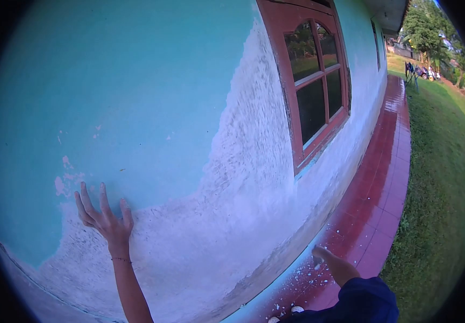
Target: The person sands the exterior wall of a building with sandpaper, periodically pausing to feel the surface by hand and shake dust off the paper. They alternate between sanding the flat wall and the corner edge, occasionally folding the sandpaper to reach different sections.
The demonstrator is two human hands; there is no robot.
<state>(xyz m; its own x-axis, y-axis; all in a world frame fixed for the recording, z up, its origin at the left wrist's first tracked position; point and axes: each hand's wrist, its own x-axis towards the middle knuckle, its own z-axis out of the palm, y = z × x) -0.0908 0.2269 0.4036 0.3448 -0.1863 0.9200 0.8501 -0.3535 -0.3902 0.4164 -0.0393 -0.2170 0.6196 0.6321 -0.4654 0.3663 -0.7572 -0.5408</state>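
My left hand [108, 219] rests on the wall with its fingers spread and pointing up, and nothing shows in its grasp. A thin bracelet circles the wrist. Turquoise paint [135, 86] covers the wall's upper part, while around and below the hand it gives way to a rough, whitish scraped area [189, 242]. Small pale chips mark the paint just above my fingertips. My right hand is out of the picture.
A reddish-brown framed window [318, 81] is set in the wall to the right. Pale flakes [310, 280] litter the red tiled walkway [370, 215]. A bare lower leg [340, 268] below dark blue cloth reaches over it. Grass [437, 188] borders the tiles.
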